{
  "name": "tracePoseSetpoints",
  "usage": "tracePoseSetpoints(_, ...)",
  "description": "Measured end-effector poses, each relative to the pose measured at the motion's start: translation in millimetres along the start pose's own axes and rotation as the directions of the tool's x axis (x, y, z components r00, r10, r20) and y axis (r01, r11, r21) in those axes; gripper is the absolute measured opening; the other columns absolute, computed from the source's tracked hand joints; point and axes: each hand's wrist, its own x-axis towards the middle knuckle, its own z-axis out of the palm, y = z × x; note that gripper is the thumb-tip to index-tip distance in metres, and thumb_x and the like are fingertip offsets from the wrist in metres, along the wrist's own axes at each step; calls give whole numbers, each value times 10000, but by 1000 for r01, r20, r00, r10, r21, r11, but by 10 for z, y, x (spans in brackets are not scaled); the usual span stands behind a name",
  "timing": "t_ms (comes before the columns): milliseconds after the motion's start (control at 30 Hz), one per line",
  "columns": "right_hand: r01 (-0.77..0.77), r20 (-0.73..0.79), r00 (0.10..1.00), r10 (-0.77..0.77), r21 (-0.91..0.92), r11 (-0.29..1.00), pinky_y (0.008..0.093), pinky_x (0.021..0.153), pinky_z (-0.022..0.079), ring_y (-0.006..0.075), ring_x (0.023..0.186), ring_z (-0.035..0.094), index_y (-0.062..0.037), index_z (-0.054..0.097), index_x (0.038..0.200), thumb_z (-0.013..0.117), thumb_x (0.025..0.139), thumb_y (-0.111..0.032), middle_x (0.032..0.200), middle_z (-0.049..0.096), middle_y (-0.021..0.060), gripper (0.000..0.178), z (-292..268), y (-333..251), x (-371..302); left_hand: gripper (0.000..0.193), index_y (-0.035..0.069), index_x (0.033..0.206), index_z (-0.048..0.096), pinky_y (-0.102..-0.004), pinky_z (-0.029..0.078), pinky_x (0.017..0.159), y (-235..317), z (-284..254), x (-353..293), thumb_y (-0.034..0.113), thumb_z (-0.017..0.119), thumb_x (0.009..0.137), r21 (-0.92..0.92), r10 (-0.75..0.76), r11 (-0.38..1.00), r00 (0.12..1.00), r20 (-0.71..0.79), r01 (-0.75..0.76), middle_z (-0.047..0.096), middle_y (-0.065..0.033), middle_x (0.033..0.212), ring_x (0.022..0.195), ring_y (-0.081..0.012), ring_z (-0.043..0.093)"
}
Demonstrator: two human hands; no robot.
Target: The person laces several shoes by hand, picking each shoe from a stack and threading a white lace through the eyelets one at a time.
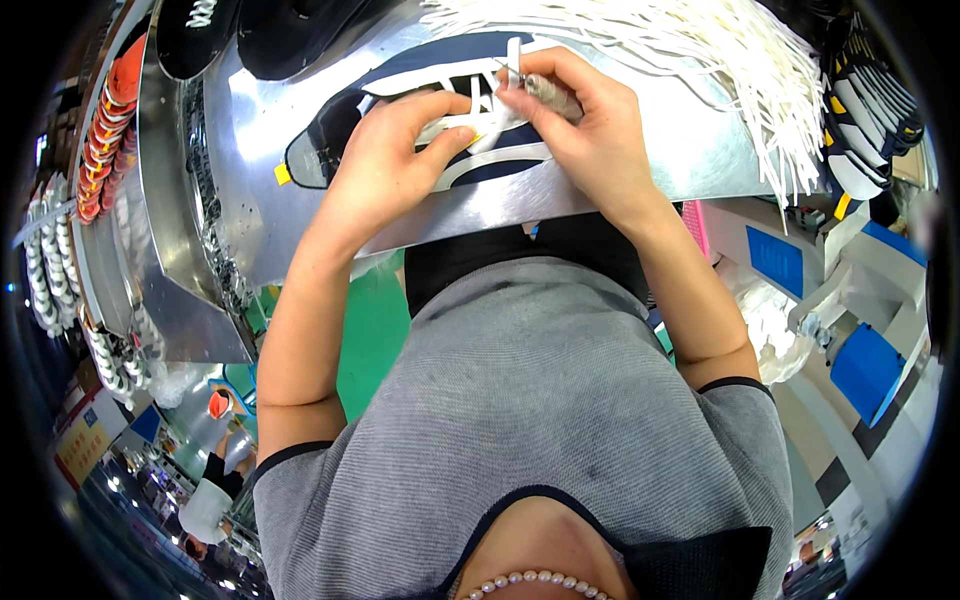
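A flat shoe upper, dark navy and black with white stripes, lies across the metal bench in front of me. My left hand grips it around the eyelet opening, index finger and thumb bent over the white straps. At the other side of the opening, my right hand closes on a small hand tool with a pale wrapped handle and a thin metal tip. A white shoelace stands up beside that tip, by the right fingertips. Whether those fingers also pinch the lace is unclear.
Loose white shoelaces spread over the bench's far right. Stacked dark-and-white uppers stand beyond them. Dark uppers lie far left, near a row of orange uppers. The metal bench edge runs before my body. Another person is in the background.
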Motion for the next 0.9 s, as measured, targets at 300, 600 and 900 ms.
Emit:
tracePoseSetpoints(300,89,-111,989,-95,-61,994,220,760,522,79,841,643,4,653,1045,718,885,-17,934,701,42,174,88,132,33,344,6,1027,693,-287,505,746,124,107,-21,234,805,795,130,-68,989,997,-39,73,716,-80,897,777,-141,647)
tracePoseSetpoints(600,-308,0,951,308,1,951,316,608,513,214,693,675,-31,543,1086,656,950,-184,830,685,119,234,-101,-248,-449,351,53,790,686,-394,445,648,96,257,-19,396,761,784,397,165,915,964,-210,-70,675,-94,713,619,-309,615)
tracePoseSetpoints(900,-395,70,915,398,-61,917,321,498,489,193,512,632,-18,540,981,601,975,-127,747,667,106,125,-146,-164,-509,331,48,783,683,-380,433,660,118,312,-20,359,797,776,442,250,887,943,-222,-131,652,-82,721,662,-287,617)
